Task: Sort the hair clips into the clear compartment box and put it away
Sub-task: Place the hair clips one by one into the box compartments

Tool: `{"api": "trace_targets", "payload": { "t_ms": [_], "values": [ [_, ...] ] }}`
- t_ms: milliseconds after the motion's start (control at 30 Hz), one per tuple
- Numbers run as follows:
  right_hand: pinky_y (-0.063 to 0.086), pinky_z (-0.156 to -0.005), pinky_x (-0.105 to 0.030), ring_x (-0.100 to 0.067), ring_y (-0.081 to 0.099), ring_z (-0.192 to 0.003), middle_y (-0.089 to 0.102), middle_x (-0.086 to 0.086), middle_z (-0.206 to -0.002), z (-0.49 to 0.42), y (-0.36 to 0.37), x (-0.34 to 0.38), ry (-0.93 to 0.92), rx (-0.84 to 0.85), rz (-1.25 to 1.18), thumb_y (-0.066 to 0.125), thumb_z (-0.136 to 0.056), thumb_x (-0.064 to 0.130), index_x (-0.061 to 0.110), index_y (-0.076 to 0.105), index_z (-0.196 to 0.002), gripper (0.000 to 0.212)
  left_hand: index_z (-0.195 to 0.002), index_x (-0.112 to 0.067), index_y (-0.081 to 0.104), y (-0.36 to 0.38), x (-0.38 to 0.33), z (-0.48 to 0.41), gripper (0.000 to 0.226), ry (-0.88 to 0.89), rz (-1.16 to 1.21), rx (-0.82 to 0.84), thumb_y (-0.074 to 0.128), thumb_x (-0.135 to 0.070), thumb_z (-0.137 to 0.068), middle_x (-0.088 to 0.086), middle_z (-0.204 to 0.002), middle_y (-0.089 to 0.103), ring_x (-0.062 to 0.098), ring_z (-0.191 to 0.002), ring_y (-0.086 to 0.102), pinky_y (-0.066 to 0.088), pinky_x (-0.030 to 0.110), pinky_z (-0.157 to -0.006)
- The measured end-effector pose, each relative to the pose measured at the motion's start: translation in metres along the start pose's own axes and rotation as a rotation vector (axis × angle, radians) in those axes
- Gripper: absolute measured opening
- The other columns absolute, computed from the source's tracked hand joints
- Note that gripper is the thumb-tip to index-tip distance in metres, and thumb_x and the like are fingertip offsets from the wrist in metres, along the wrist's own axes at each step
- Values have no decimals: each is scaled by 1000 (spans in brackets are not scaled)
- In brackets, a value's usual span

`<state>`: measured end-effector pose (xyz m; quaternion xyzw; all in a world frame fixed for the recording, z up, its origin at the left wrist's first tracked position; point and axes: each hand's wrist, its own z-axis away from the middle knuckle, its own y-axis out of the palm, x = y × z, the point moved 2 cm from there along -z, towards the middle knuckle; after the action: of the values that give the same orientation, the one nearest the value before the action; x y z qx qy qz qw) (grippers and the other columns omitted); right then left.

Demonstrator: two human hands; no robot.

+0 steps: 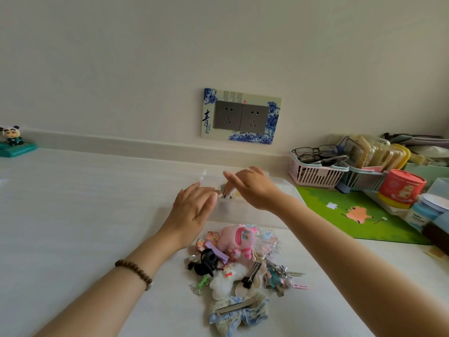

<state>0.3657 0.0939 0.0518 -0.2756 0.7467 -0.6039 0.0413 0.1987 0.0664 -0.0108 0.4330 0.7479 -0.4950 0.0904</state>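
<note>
While the left hand [192,210] hangs open at the near-left corner of the clear box [230,215], fingers straight, slightly spread and holding nothing, the right hand [252,188] is over the box's middle with fingers curled down and to the left. The right hand looks to be pinching a small clip [227,192] by its top end. The clip is upright, lower end down inside the box near its left side. It's blurry there, so the pinch is probable, not certain. Can't tell which compartment; the dividers wash out through the plastic.

The box sits on the white counter [73,215], near the wall, just behind the pile of hair clips [255,271]. The pile is unsorted and lies on the counter between the two forearms. In it:
- pink plush clip [233,239] at the far edge, close to the box's front wall
- black claw clip [206,261] on the left side
- blue lace bow [240,312] at the near edge, with a metal bar clip lying on top

There is a bead bracelet [136,272] on the left wrist.

Right of the box is a green mat [352,212] flat on the counter. Behind it is a pink basket [313,176] with glasses [313,152] in it, and a red tin [401,188] stands further right. A double wall socket [240,116] is on the wall above the box. A panda figurine [13,139] stands far left against the wall, well apart from everything else.
</note>
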Motion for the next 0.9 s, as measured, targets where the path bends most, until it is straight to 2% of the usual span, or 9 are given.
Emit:
{"api": "trace_targets", "payload": {
  "t_ms": [67, 167, 267, 333, 433, 533, 600, 733, 900],
  "values": [
    [9, -117, -42, -13, 52, -114, 69, -2, -101, 0, 10, -4, 0, 63, 96, 11, -95, 53, 19, 73, -87, 71, -126, -26, 51, 0, -1, 1, 91, 13, -5, -7, -6, -76, -75, -9, -135, 48, 9, -137, 19, 14, 43, -114],
    [5, -118, -43, -14, 46, -125, 68, -4, -112, 0, 17, -4, -6, 94, 65, 11, -96, 51, 19, 71, -95, 69, -127, -25, 49, -1, -2, 3, 91, 15, 29, -10, -4, -77, -75, -8, -135, 47, 4, -134, 20, 13, 33, -114],
    [27, -111, -39, -15, 59, -109, 70, -4, -110, 7, 3, 0, 6, -80, -155, 20, -99, 44, 15, 71, -96, 58, -129, -24, 47, -7, -1, 5, 92, 2, 90, -14, -1, -80, -73, -10, -135, 45, -5, -127, 21, 10, 11, -106],
    [43, -91, -27, -11, 62, -99, 70, -2, -105, 22, -8, 3, 25, -198, -331, 29, -98, 40, 14, 71, -95, 50, -129, -26, 47, -9, 0, 6, 93, -11, 118, -16, 0, -82, -72, -14, -133, 44, -7, -126, 22, 9, 5, -103],
    [47, -71, -14, -3, 61, -81, 67, 8, -90, 57, -14, 11, 29, -107, -486, 39, -95, 37, 17, 68, -95, 35, -127, -25, 49, -8, 2, 6, 90, 13, 101, -11, 2, -81, -74, -11, -133, 46, 0, -130, 26, 15, 22, -112],
    [49, -70, -15, 1, 57, -80, 63, 11, -94, 88, -5, 16, 61, 79, -279, 50, -89, 39, 20, 63, -105, 28, -123, -31, 53, -13, -6, 6, 71, 99, -7, -53, 19, -74, -80, -16, -130, 45, 6, -131, 25, 18, 30, -111],
    [48, -74, -16, -1, 55, -84, 61, 11, -100, 101, 1, 13, 81, 73, -141, 58, -84, 45, 23, 62, -110, 34, -118, -35, 57, -18, -15, 9, 59, 172, -6, -39, 35, -72, -78, -19, -121, 50, 3, -121, 34, 26, 27, -103],
    [43, -74, -14, -2, 52, -85, 58, 9, -104, 110, 11, 4, 110, 43, -167, 68, -75, 51, 26, 61, -113, 47, -113, -46, 57, -16, -23, 20, 63, 53, 82, 255, 52, -80, -60, -20, -112, 53, -6, -103, 46, 38, 23, -90],
    [47, -81, -22, -6, 55, -92, 63, 10, -106, 111, 20, -3, 103, 22, -285, 72, -71, 48, 27, 60, -115, 50, -121, -44, 51, -6, -25, 22, 68, -74, 123, 430, 65, -67, -59, -26, -110, 48, -3, -108, 46, 38, 29, -100]
  ]
}}
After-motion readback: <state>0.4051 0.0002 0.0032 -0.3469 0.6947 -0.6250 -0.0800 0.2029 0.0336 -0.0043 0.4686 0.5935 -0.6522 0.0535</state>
